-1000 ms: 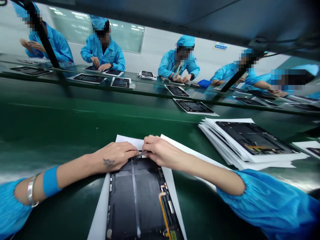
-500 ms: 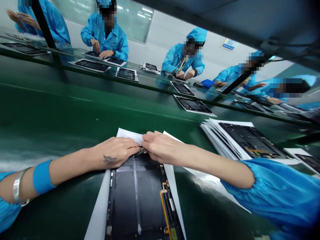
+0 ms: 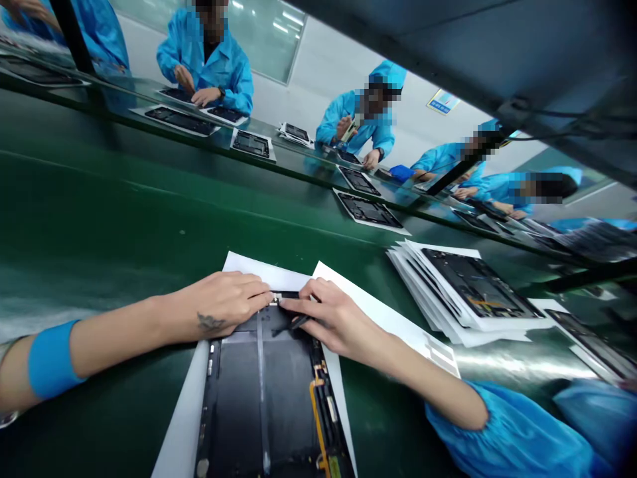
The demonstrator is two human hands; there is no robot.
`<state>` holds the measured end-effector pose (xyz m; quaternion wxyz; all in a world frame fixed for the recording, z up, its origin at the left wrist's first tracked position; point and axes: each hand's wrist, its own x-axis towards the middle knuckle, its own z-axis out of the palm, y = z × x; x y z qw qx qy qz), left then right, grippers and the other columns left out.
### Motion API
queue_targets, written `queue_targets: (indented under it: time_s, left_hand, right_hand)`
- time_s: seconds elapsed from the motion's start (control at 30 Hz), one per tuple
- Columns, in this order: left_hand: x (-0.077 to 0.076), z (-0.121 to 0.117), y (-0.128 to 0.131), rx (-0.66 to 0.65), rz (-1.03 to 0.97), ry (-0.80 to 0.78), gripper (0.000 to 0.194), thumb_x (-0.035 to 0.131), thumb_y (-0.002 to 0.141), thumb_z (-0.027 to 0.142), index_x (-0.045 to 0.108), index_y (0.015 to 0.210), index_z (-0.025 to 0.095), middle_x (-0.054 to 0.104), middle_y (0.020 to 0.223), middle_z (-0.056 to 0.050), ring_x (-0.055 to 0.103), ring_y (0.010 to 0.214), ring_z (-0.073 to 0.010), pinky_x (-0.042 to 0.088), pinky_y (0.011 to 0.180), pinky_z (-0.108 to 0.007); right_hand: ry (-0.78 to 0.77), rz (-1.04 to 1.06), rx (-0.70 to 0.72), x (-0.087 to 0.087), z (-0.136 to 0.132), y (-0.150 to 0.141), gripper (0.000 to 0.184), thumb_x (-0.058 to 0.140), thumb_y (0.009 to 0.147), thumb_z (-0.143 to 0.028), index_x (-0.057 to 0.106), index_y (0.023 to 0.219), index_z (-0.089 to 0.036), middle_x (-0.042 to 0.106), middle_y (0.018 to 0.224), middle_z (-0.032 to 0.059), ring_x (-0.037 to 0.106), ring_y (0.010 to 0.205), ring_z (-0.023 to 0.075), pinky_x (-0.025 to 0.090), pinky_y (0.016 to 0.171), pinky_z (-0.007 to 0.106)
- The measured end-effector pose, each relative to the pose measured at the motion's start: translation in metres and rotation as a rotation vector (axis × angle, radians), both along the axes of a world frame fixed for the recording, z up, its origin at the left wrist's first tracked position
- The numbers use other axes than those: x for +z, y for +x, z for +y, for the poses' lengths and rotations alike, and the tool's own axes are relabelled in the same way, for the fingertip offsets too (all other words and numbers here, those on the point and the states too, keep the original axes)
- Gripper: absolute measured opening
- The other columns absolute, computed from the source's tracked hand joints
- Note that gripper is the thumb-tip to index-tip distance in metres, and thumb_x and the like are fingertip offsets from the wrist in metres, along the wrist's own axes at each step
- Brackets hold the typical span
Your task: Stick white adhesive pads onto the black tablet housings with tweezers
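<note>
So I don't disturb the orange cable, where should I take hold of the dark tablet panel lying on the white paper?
Take the tablet panel by its long left edge, coming in from the left with the left hand. The orange flex cable runs along the right side, and both hands are at the top end, with the right hand over its corner, so the left edge looks freest.

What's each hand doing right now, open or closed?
Left hand: closed, on the top edge of the dark tablet panel, nothing visibly held.
Right hand: closed on a dark pointed tool.
</note>
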<state>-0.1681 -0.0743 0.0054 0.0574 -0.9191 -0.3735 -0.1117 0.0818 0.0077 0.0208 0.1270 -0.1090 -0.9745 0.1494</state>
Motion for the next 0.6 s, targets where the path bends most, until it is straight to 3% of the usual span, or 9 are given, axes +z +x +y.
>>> queue_targets:
  time_s: [0.17, 0.4, 0.5, 0.6]
  left_hand:
    - [-0.005, 0.000, -0.002, -0.023, -0.010, 0.047, 0.036, 0.047, 0.085, 0.002, 0.059, 0.119, 0.010, 0.068, 0.116, -0.013, 0.064, 0.105, -0.0261, 0.054, 0.084, -0.035]
    - [-0.002, 0.000, -0.001, -0.014, -0.020, 0.042, 0.031, 0.048, 0.086, 0.002, 0.061, 0.113, 0.011, 0.069, 0.112, -0.012, 0.064, 0.101, -0.0251, 0.054, 0.082, -0.035]
    - [-0.002, 0.001, -0.001, -0.028, -0.050, 0.046, 0.030, 0.048, 0.087, 0.003, 0.061, 0.114, 0.010, 0.069, 0.110, -0.012, 0.064, 0.102, -0.0250, 0.053, 0.083, -0.035]
    - [-0.002, 0.001, -0.001, -0.030, -0.047, 0.035, 0.030, 0.048, 0.087, 0.002, 0.061, 0.114, 0.009, 0.069, 0.108, -0.013, 0.064, 0.102, -0.0256, 0.053, 0.084, -0.035]
  right_hand:
    - [0.054, -0.004, -0.053, -0.005, 0.002, 0.015, 0.027, 0.053, 0.094, -0.016, 0.068, 0.116, -0.019, 0.059, 0.092, 0.0091, 0.054, 0.083, 0.0216, 0.045, 0.072, 0.037]
    - [-0.130, 0.078, -0.092, -0.004, 0.008, 0.011, 0.024, 0.052, 0.095, -0.015, 0.069, 0.111, -0.018, 0.063, 0.092, 0.0085, 0.057, 0.086, 0.0212, 0.049, 0.076, 0.035]
    - [-0.059, 0.089, -0.058, -0.004, 0.010, 0.000, 0.021, 0.051, 0.094, -0.012, 0.070, 0.103, -0.018, 0.065, 0.089, 0.0081, 0.056, 0.082, 0.0208, 0.046, 0.074, 0.036]
    - [0.011, 0.095, 0.002, -0.007, 0.011, -0.009, 0.025, 0.050, 0.094, -0.011, 0.069, 0.109, -0.018, 0.065, 0.092, 0.0089, 0.054, 0.082, 0.0212, 0.043, 0.073, 0.036]
